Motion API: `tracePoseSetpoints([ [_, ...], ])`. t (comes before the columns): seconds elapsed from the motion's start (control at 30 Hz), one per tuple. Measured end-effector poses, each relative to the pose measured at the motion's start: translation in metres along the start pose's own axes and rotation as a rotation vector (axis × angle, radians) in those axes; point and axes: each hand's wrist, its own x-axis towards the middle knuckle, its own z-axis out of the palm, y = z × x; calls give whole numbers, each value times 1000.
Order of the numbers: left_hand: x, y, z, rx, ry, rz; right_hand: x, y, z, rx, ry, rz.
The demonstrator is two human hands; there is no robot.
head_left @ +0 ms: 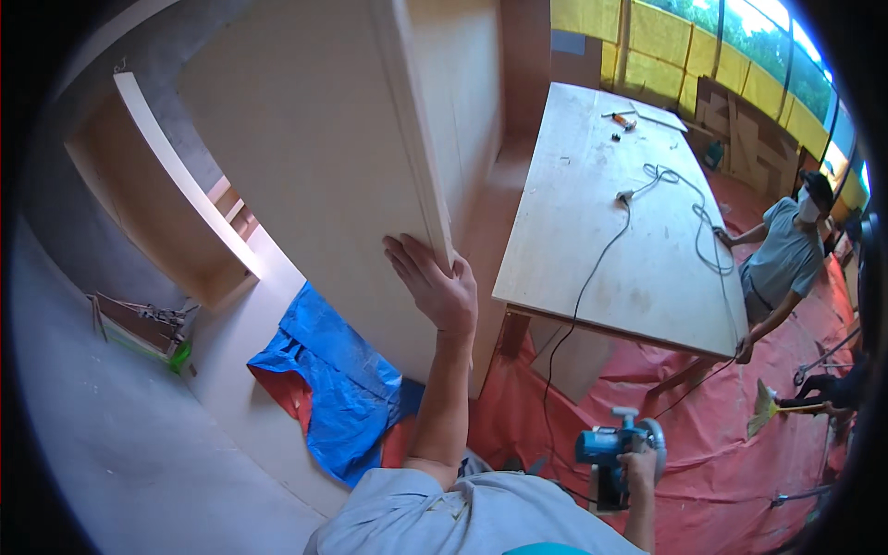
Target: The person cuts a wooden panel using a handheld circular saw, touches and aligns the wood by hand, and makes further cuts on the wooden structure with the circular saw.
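Note:
My left hand (435, 287) is at the edge of a tall, pale wooden panel (305, 139) that stands upright in front of me. Its fingers lie along the broad face while the thumb goes round the edge, so the hand grips the panel. Low on the right, my right hand (638, 462) is closed around the handle of a teal circular saw (606, 447). The saw has a round guard and a flat base plate, and hangs above the red floor sheet, apart from the panel. A dark cord runs near it; where the cord joins the saw is unclear.
A wooden worktable (592, 250) bears a power cord (606, 242) and an orange-handled tool (624, 122). A co-worker (782, 250) touches its right edge. Red sheeting (721, 462) covers the floor; a blue tarp (333, 388) lies left. A curved wooden piece (157, 176) stands far left.

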Motion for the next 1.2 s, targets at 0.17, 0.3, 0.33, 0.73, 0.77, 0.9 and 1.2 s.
tracePoseSetpoints([
  [0.17, -1, -2, 1, 17, -112, 53, -13, -78, -9, 74, -46, -111],
  [0.3, -3, -15, 6, 22, -134, 119, -8, -152, -2, 69, -95, -205],
  [0.33, 0, -19, 3, 37, -133, 130, -1, -166, 6, 66, -107, -238],
  [0.73, -15, -17, -12, 227, -156, 90, 96, -335, 98, 44, -264, -385],
  [0.77, -19, -16, -10, 165, -120, 74, 107, -343, 105, 41, -269, -382],
  [0.9, -32, 14, -29, 74, -116, -51, 154, -355, 118, -2, -384, -421],
  [1.2, 9, 78, -60, 295, -71, -276, 243, -358, 172, -131, -561, -423],
])
